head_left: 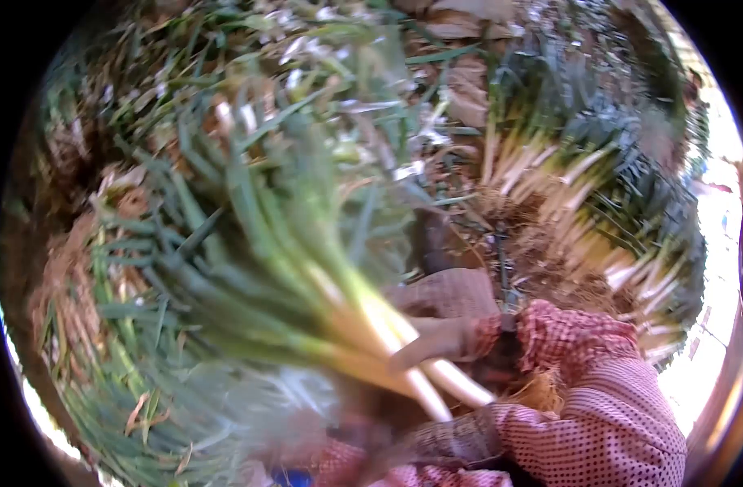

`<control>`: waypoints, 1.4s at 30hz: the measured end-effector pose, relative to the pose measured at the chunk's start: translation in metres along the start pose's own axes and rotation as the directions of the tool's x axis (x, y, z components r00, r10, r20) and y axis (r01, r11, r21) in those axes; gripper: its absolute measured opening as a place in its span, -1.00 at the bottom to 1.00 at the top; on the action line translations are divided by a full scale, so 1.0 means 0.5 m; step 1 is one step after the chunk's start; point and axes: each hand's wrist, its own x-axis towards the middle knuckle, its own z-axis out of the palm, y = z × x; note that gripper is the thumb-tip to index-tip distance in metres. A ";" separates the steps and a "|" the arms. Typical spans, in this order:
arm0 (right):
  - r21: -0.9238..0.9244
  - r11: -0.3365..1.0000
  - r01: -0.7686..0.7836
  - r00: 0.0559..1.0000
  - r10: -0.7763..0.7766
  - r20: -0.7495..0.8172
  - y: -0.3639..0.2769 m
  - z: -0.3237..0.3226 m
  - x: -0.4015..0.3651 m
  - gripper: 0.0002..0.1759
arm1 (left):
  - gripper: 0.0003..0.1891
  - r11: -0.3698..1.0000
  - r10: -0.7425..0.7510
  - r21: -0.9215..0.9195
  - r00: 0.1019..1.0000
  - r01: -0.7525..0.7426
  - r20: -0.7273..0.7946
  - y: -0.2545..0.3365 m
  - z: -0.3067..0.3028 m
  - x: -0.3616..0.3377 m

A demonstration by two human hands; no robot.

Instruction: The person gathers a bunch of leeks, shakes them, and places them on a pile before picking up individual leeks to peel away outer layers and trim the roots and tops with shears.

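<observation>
— Fingers of the gloved right hand (446,329) are doing what?
— They are closing tight around the white stalks of a bunch of green onions (306,268), near the middle; its leaves are fanning out to the far left.
— And the left hand (388,422)?
— It is sitting just below the stalks, blurred; I cannot tell its grip. A pile of onions (566,187) is lying far right.
</observation>
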 end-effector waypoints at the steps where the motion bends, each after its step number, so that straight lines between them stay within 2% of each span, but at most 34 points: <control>1: -0.180 0.971 0.156 0.987 -0.146 0.067 0.038 -0.013 0.016 -0.11 | -0.33 1.000 0.015 0.005 1.000 -0.015 -0.005 0.005 0.000 0.009; 2: -0.385 0.920 0.069 0.997 -0.052 0.056 0.039 -0.006 0.016 -0.23 | -0.34 0.999 0.032 0.025 0.999 -0.031 -0.008 0.011 0.001 0.017; 4: -0.562 0.827 0.021 0.998 -0.054 -0.042 0.049 0.017 0.011 0.00 | -0.36 0.993 0.066 0.098 0.998 -0.066 -0.004 0.027 0.008 0.031; 6: -0.607 0.794 0.028 0.992 -0.099 -0.083 0.031 0.036 -0.020 0.24 | -0.38 0.971 0.117 0.211 0.993 -0.115 0.000 0.051 0.028 0.048; 8: -0.620 0.782 0.057 0.989 -0.127 -0.070 -0.012 0.043 -0.085 0.28 | -0.40 0.920 0.170 0.355 0.985 -0.166 0.021 0.085 0.067 0.065; 11: -0.678 0.722 0.137 0.976 -0.215 -0.032 -0.130 0.011 -0.206 0.30 | -0.43 0.758 0.265 0.594 0.959 -0.270 0.097 0.153 0.171 0.088; 12: -0.639 0.675 0.369 0.892 -0.450 0.040 -0.131 -0.010 -0.236 0.21 | -0.44 0.681 0.293 0.664 0.946 -0.310 0.141 0.174 0.222 0.091; 13: -0.588 0.566 0.578 0.746 -0.658 0.100 -0.134 -0.031 -0.264 0.12 | -0.45 0.598 0.321 0.719 0.928 -0.354 0.190 0.194 0.273 0.088; 14: -0.564 0.458 0.687 0.608 -0.787 0.102 -0.144 -0.053 -0.297 0.24 | -0.46 0.502 0.337 0.766 0.907 -0.400 0.253 0.208 0.340 0.085; 17: -0.557 0.337 0.759 0.436 -0.899 0.050 -0.163 -0.154 -0.382 0.27 | -0.50 0.201 0.345 0.819 0.821 -0.538 0.455 0.246 0.554 0.071; 18: -0.527 0.307 0.792 0.393 -0.918 0.056 -0.177 -0.197 -0.399 0.20 | -0.51 0.105 0.323 0.807 0.787 -0.582 0.526 0.244 0.630 0.063; 20: -0.540 0.115 0.834 0.200 -0.975 0.100 -0.200 -0.308 -0.460 0.11 | -0.53 -0.077 0.246 0.728 0.695 -0.681 0.676 0.223 0.792 0.047; 21: -0.579 -0.044 0.814 0.049 -0.988 0.143 -0.206 -0.375 -0.499 0.07 | -0.54 -0.156 0.188 0.664 0.638 -0.731 0.747 0.197 0.875 0.038; 23: -0.451 0.137 0.882 0.079 -0.986 -0.146 -0.161 -0.508 -0.554 0.01 | -0.56 -0.268 0.027 0.487 0.499 -0.831 0.866 0.116 1.035 0.037; 24: -0.391 0.469 0.792 0.367 -0.877 -0.310 -0.136 -0.568 -0.636 -0.13 | -0.57 -0.293 -0.058 0.378 0.412 -0.878 0.910 0.060 1.108 0.040; 26: -0.332 0.700 0.632 0.369 -0.649 -0.666 -0.075 -0.711 -0.712 -0.38 | -0.59 -0.291 -0.249 0.096 0.173 -0.952 0.953 -0.097 1.240 0.065; 28: -0.305 0.672 0.675 0.071 -0.470 -0.880 0.020 -0.815 -0.750 -0.34 | -0.61 -0.196 -0.407 -0.284 -0.186 -0.939 0.895 -0.281 1.339 0.107; 29: -0.307 0.651 0.694 -0.082 -0.352 -0.932 0.068 -0.868 -0.768 -0.32 | -0.62 -0.081 -0.451 -0.351 -0.280 -0.933 0.848 -0.374 1.358 0.116; 30: -0.281 0.884 0.374 -0.287 -0.177 -0.941 0.162 -0.941 -0.767 -0.15 | -0.63 0.033 -0.484 -0.333 -0.307 -0.942 0.819 -0.450 1.347 0.115; 31: -0.117 0.971 0.211 -0.304 -0.049 -0.951 0.207 -0.925 -0.785 -0.16 | -0.64 0.138 -0.528 -0.193 -0.237 -0.971 0.816 -0.494 1.313 0.097; 32: -0.001 0.994 0.110 -0.327 0.035 -0.944 0.256 -0.908 -0.784 -0.22 | -0.55 0.195 -0.623 0.140 -0.013 -0.971 0.782 -0.496 1.261 0.075; 33: 0.121 0.993 0.015 -0.348 0.119 -0.930 0.304 -0.890 -0.782 -0.28 | -0.41 0.204 -0.681 0.461 0.213 -0.864 0.701 -0.498 1.209 0.053; 34: -0.080 0.990 0.117 -0.345 -0.035 -0.938 0.356 -0.853 -0.755 -0.43 | -0.46 0.197 -0.747 0.658 0.324 -0.726 0.581 -0.472 1.159 0.025; 35: -0.013 0.999 0.035 -0.239 -0.004 -0.971 0.418 -0.857 -0.705 -0.49 | -0.50 0.195 -0.799 0.721 0.319 -0.665 0.510 -0.460 1.086 0.071; 36: 0.100 0.992 0.074 0.060 0.096 -0.994 0.494 -0.831 -0.670 -0.35 | -0.55 0.117 -0.775 0.842 0.483 -0.527 0.409 -0.429 0.999 0.103; 37: 0.054 0.997 -0.062 0.117 0.061 -0.991 0.515 -0.784 -0.622 -0.40 | -0.58 -0.078 -0.706 0.750 0.568 -0.656 0.423 -0.384 0.936 0.117; 38: -0.018 0.986 -0.163 0.289 0.030 -0.957 0.519 -0.751 -0.588 -0.37 | -0.60 -0.060 -0.600 0.934 0.761 -0.353 0.249 -0.327 0.933 0.047; 39: -0.103 0.964 -0.246 0.461 0.023 -0.887 0.523 -0.729 -0.553 -0.34 | -0.62 -0.049 -0.515 0.957 0.828 -0.286 0.221 -0.297 0.897 0.051; 41: -0.175 0.926 -0.334 0.589 0.060 -0.806 0.481 -0.714 -0.489 -0.33 | -0.71 -0.028 -0.372 0.946 0.882 -0.322 0.289 -0.234 0.692 0.182; 42: -0.204 0.913 -0.354 0.577 0.042 -0.816 0.470 -0.723 -0.446 -0.34 | -0.75 -0.022 -0.297 0.940 0.900 -0.341 0.320 -0.203 0.592 0.245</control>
